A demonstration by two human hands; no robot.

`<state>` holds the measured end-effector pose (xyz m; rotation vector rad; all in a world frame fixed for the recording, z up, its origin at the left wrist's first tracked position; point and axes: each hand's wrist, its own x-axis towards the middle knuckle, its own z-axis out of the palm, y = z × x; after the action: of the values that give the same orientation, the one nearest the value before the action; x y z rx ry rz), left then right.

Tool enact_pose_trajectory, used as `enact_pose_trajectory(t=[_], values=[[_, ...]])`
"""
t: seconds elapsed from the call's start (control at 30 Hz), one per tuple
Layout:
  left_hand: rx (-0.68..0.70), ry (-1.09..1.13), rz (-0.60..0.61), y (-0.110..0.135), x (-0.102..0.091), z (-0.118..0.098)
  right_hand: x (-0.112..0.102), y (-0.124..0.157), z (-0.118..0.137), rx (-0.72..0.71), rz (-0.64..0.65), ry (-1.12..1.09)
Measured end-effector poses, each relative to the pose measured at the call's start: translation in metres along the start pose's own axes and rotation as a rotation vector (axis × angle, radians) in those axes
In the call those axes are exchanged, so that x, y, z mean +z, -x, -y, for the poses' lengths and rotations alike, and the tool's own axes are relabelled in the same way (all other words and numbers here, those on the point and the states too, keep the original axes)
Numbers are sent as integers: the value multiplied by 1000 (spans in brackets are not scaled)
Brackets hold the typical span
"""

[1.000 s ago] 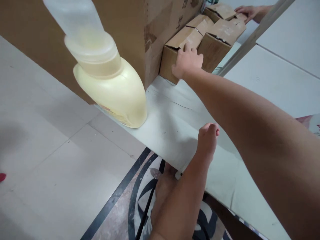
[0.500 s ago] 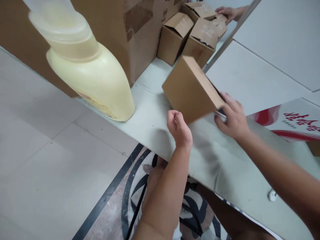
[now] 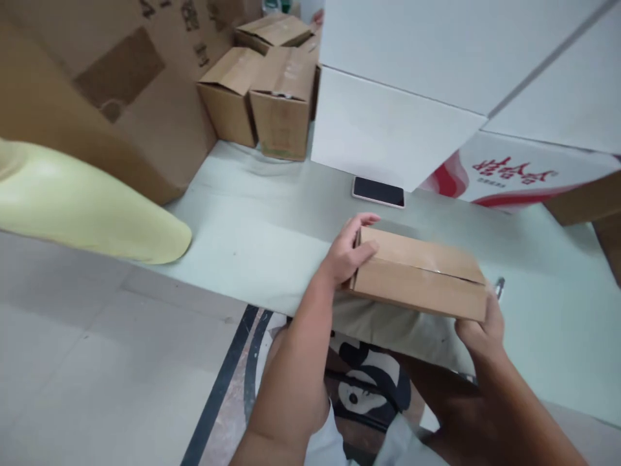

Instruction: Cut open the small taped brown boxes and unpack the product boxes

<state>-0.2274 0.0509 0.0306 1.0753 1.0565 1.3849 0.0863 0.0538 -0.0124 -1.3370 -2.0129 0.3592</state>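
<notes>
A flat brown cardboard box (image 3: 422, 268) is held level over the near edge of the pale green table (image 3: 272, 226), a seam running lengthwise across its upper side. At its left end my left hand (image 3: 352, 249) grips it, thumb on top and fingers along the far side. My right hand (image 3: 485, 327) clasps the opposite end from the right, its fingers partly hidden behind the box. Just past the box's right end a small metallic object (image 3: 499, 288) shows, too blurred to name. Beyond the box lies a phone (image 3: 378, 192) with a dark screen.
Several small cartons (image 3: 284, 97) stand at the back beside a large cardboard box (image 3: 145, 84). A pale yellow bottle (image 3: 87, 200) is at the left edge. White boxes (image 3: 392, 123) and a red-and-white carton (image 3: 509, 171) line the far side. Another person's fingers (image 3: 317, 17) show at the top.
The box has come down and nearer, from tilted to roughly level. My left hand, beside it before, now grips its left end. The view has swung right, bringing the phone into sight.
</notes>
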Motion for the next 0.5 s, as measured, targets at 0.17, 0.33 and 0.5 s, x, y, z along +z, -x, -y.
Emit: enact_pose_trajectory(t=[0.17,0.33,0.5], values=[[-50,93,-105,-14,7,9,11,7,4,156,-149,-173],[-59,82,-165,-20,17,10,-18,-8,-20,335,-143,10],[-89,80,-209,-19,31,13,-38,4,-67,582,4,298]])
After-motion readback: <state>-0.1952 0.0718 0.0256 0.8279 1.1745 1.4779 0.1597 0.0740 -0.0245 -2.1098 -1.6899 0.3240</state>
